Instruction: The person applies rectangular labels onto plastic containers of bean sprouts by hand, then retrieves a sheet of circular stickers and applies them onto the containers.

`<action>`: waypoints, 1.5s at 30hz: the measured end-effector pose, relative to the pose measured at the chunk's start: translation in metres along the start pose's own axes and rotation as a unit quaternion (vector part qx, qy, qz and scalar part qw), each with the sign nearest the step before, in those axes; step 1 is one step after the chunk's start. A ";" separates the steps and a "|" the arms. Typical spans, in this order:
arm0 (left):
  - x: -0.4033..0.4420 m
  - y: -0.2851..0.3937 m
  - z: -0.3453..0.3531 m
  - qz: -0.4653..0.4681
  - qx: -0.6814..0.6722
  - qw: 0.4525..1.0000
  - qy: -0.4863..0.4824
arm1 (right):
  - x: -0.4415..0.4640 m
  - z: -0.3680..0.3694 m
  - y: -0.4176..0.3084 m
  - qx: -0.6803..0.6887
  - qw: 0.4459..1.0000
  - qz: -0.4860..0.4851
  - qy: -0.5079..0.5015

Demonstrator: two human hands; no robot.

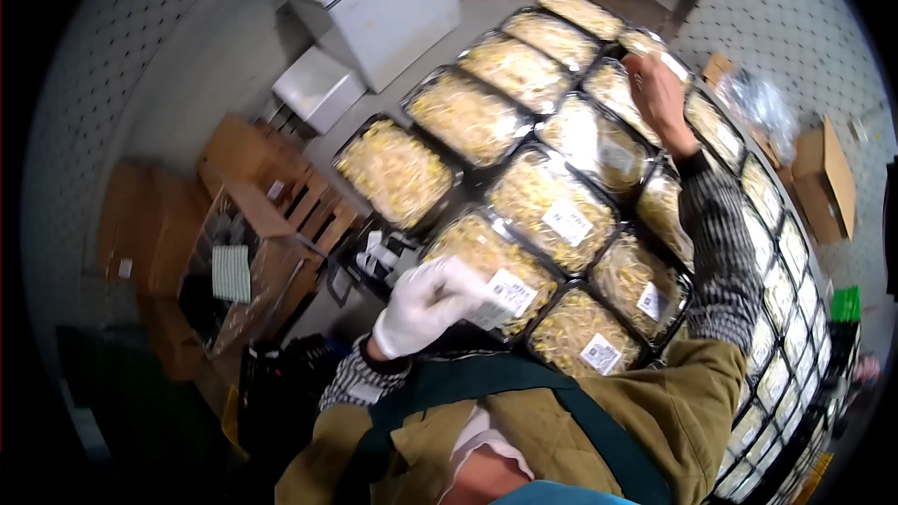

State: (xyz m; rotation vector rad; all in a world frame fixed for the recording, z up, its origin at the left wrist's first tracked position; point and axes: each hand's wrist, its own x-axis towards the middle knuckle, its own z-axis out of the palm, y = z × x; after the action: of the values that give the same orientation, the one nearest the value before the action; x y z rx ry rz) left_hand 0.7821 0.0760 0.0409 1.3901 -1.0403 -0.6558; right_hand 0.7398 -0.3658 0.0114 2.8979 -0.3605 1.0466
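Observation:
My left hand (430, 304), in a white glove, pinches a strip of labels (488, 316) over the nearest tray of bean sprouts (468, 248). A white printed label (513, 292) shows just past its fingertips; whether it lies on the tray's film or on the strip, I cannot tell. Bare and stretched far forward, my right hand (660, 98) has its fingers curled down at a film-wrapped sprout tray (639, 41) near the far right corner. A white label (673, 66) shows beside it. What its fingertips hold, if anything, is hidden. Another labelled sprout tray (552, 210) lies between my hands.
More black sprout trays (393, 173) fill the stack's top, and stacked rows (781, 304) run down its right side. Cardboard boxes (253, 168) and a wooden pallet (318, 210) stand at left. A white chest (393, 14) is behind; an open carton (825, 178) sits at right.

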 end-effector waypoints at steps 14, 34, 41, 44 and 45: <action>-0.084 -0.023 -0.073 -0.193 -0.215 0.955 0.066 | -0.010 -0.069 -0.278 0.401 0.810 0.074 -0.421; -0.004 -0.090 -0.113 0.191 0.501 0.843 0.051 | -0.005 0.019 -0.315 -0.093 0.973 0.020 -0.210; -0.024 -0.051 -0.091 -0.053 -0.201 0.967 0.148 | -0.027 -0.069 -0.346 0.396 0.862 0.108 -0.296; -0.025 -0.052 -0.091 0.057 0.033 0.985 0.160 | -0.029 -0.073 -0.350 0.326 0.934 0.010 -0.148; -0.026 -0.047 -0.086 0.013 -0.022 0.979 0.200 | -0.029 -0.076 -0.349 0.336 0.929 0.015 -0.155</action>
State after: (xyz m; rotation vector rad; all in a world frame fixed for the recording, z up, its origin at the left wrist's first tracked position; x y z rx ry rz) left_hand 0.8552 0.1328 0.0006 1.3961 -0.7161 -0.3550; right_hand 0.7515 -0.0120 0.0659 3.6969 -0.0452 0.8321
